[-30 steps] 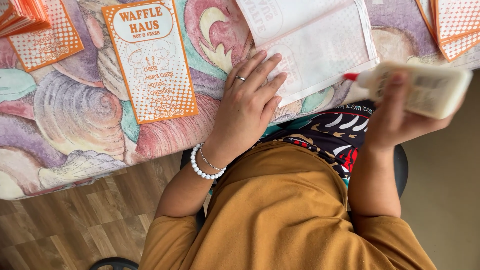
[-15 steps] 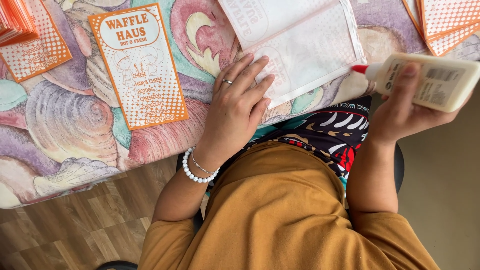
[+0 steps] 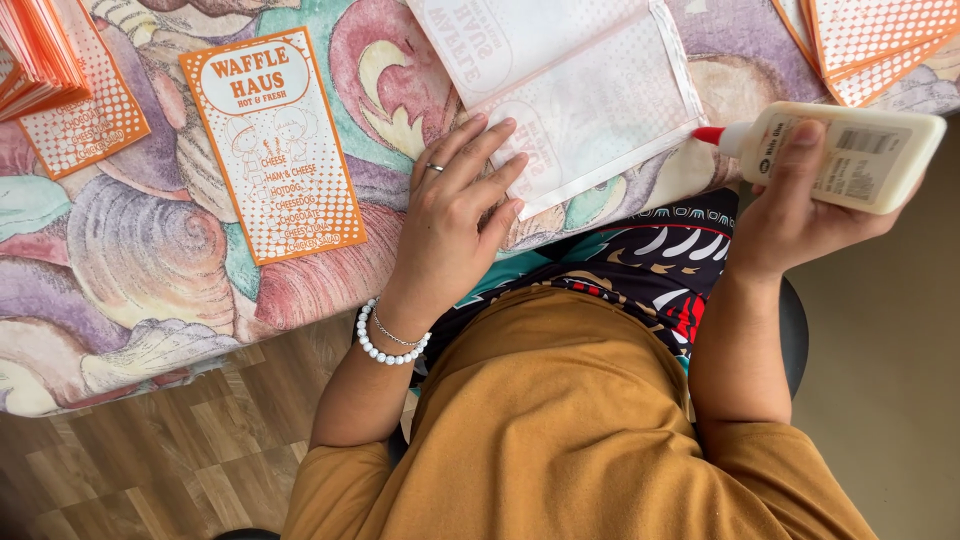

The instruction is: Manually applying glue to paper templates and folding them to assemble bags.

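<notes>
My left hand (image 3: 455, 215) lies flat with fingers spread on the near corner of a white printed paper sheet (image 3: 575, 85), pressing it onto the table. A ring and a white bead bracelet are on that hand and wrist. My right hand (image 3: 795, 210) grips a white glue bottle (image 3: 850, 155) with a red tip, held sideways off the table's right edge, the tip pointing left toward the sheet's right edge.
A shell-patterned tablecloth (image 3: 130, 270) covers the table. An orange-and-white menu card (image 3: 275, 145) lies left of my hand. More orange cards are stacked at the far left (image 3: 45, 60) and top right (image 3: 865, 40). Wooden floor below.
My left hand has stayed on the sheet. My right hand has kept the glue bottle beside the table edge, its red tip drawn slightly nearer the sheet.
</notes>
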